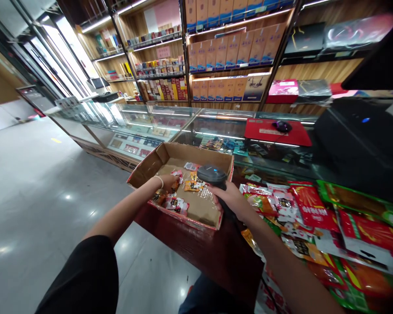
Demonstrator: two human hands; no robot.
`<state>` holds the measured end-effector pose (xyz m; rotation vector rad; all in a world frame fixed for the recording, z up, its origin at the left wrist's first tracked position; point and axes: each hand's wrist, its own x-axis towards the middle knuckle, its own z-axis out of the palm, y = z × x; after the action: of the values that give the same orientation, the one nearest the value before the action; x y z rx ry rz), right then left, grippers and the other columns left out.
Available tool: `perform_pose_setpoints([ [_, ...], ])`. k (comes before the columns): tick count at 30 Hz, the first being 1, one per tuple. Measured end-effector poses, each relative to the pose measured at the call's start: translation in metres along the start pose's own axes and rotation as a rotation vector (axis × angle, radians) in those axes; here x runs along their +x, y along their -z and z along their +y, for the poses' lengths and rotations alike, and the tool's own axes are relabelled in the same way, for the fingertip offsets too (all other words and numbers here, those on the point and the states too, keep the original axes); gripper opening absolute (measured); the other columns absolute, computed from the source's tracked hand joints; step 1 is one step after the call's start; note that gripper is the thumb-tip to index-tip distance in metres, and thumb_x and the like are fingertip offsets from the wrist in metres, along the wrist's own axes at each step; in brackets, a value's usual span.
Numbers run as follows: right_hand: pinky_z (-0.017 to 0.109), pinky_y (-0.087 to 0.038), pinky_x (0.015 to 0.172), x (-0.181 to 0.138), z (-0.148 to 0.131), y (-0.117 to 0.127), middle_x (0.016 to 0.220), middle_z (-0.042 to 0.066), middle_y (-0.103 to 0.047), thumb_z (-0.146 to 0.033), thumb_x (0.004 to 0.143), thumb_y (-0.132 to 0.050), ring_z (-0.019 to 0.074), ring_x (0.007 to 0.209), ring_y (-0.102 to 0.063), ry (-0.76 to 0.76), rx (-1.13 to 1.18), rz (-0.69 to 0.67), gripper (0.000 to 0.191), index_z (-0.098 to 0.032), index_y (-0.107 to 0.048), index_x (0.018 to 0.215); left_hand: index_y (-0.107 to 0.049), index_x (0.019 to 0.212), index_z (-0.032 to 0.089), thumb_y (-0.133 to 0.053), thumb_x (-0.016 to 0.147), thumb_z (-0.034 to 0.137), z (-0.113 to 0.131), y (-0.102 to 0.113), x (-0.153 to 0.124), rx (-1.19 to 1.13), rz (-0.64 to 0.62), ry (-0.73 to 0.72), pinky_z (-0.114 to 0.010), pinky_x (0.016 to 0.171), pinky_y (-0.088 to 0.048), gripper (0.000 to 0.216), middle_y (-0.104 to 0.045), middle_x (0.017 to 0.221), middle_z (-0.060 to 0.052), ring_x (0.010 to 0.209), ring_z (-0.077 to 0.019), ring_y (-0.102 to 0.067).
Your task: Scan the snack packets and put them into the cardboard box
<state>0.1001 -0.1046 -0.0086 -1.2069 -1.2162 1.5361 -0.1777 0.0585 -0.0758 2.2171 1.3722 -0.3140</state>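
My right hand [231, 198] is wrapped round the handle of a dark barcode scanner [212, 173], held over the right side of a shallow cardboard box [196, 152]. Inside the box, my left hand [167, 183] has its fingers closed at a small pink-and-white snack packet [177, 175]; the fingertips are partly hidden. Around it lie more small packets: orange ones [193, 186] in the middle, a white-and-red one [176, 204] near the front, and a pale one [191, 166] toward the back.
Several red, green and orange snack bags [314, 209] lie piled at the right. Behind the box runs a glass display counter [186, 120], bearing a red mat [278, 132] with a black mouse [282, 126]. A dark red surface [190, 244] supports the box. Stocked shelves line the wall.
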Motion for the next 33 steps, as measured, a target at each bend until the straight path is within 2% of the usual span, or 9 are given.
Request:
perform_pose_setpoints([
  [3,0.021,-0.039,0.034,0.0,0.001,0.0,0.045,-0.004,-0.052,-0.05,0.077,-0.069,0.0102,0.035,-0.048,-0.001,0.012,0.019,0.04,-0.02,-0.052,0.057,-0.063,0.075,0.019,-0.078,0.052,0.014,0.006,0.008,-0.004,-0.139,0.117,0.01,-0.035,0.086,-0.045,0.029,-0.069,0.079,-0.007,0.09,-0.0293,-0.065],
  [6,0.021,-0.04,0.034,-0.001,0.002,0.0,0.043,-0.003,-0.052,-0.049,0.078,-0.068,0.0099,0.034,-0.048,-0.017,-0.003,0.038,0.039,-0.02,-0.052,0.057,-0.062,0.083,0.018,-0.071,0.067,0.025,0.013,0.02,-0.014,-0.262,0.254,0.006,-0.034,0.08,-0.049,0.019,-0.068,0.081,-0.006,0.083,-0.0256,-0.067],
  [9,0.02,-0.04,0.033,-0.005,0.0,-0.002,0.046,-0.005,-0.054,-0.047,0.076,-0.07,0.0093,0.035,-0.048,0.01,0.023,0.052,0.034,-0.02,-0.053,0.062,-0.062,0.095,0.016,-0.062,0.078,0.032,0.022,0.031,-0.027,-0.403,0.352,0.005,-0.032,0.073,-0.052,0.024,-0.068,0.085,-0.007,0.076,-0.0208,-0.067],
  [14,0.019,-0.038,0.033,-0.024,-0.013,0.005,0.05,-0.006,-0.054,-0.047,0.076,-0.072,0.0087,0.035,-0.048,0.107,0.089,0.056,0.033,-0.021,-0.054,0.074,-0.065,0.093,0.013,-0.079,0.067,0.034,0.057,0.032,-0.053,-0.997,0.452,-0.052,-0.029,0.07,-0.055,0.036,-0.068,0.077,-0.003,0.069,-0.0146,-0.066],
  [17,0.019,-0.039,0.035,-0.043,-0.017,0.019,0.05,-0.006,-0.054,-0.05,0.078,-0.071,0.0085,0.036,-0.048,0.15,0.079,0.05,0.035,-0.02,-0.055,0.072,-0.066,0.089,0.013,-0.086,0.062,0.028,0.09,0.023,-0.066,-1.221,0.473,-0.08,-0.024,0.069,-0.054,0.037,-0.069,0.076,-0.002,0.068,-0.0116,-0.065],
  [23,0.02,-0.038,0.033,-0.085,-0.01,0.049,0.051,-0.005,-0.055,-0.053,0.076,-0.073,0.0095,0.034,-0.048,0.128,0.042,0.159,0.038,-0.02,-0.057,0.073,-0.062,0.09,0.014,-0.078,0.074,0.012,0.163,0.003,-0.076,-1.65,0.337,-0.193,-0.024,0.081,-0.058,0.023,-0.07,0.09,-0.005,0.08,-0.0114,-0.069],
  [27,0.021,-0.037,0.032,-0.11,-0.006,0.063,0.047,-0.005,-0.053,-0.055,0.072,-0.075,0.0096,0.032,-0.048,0.106,0.022,0.255,0.042,-0.02,-0.054,0.064,-0.061,0.107,0.019,-0.066,0.08,0.004,0.211,-0.009,-0.074,-1.872,0.189,-0.267,-0.026,0.088,-0.056,0.031,-0.07,0.092,-0.004,0.084,-0.0109,-0.069],
  [31,0.021,-0.038,0.033,-0.133,-0.002,0.076,0.047,-0.005,-0.052,-0.056,0.073,-0.076,0.01,0.033,-0.048,0.122,0.008,0.329,0.042,-0.02,-0.055,0.063,-0.062,0.117,0.025,-0.058,0.08,0.003,0.239,-0.018,-0.066,-1.944,0.059,-0.349,-0.024,0.076,-0.056,0.044,-0.068,0.09,-0.001,0.075,-0.0091,-0.065],
  [33,0.022,-0.039,0.034,-0.141,0.001,0.081,0.045,-0.004,-0.051,-0.057,0.075,-0.074,0.0104,0.033,-0.048,0.123,-0.006,0.34,0.044,-0.021,-0.054,0.059,-0.067,0.11,0.023,-0.058,0.082,0.008,0.243,-0.021,-0.062,-1.942,-0.009,-0.338,-0.022,0.065,-0.053,0.033,-0.067,0.087,-0.002,0.067,-0.009,-0.061],
])
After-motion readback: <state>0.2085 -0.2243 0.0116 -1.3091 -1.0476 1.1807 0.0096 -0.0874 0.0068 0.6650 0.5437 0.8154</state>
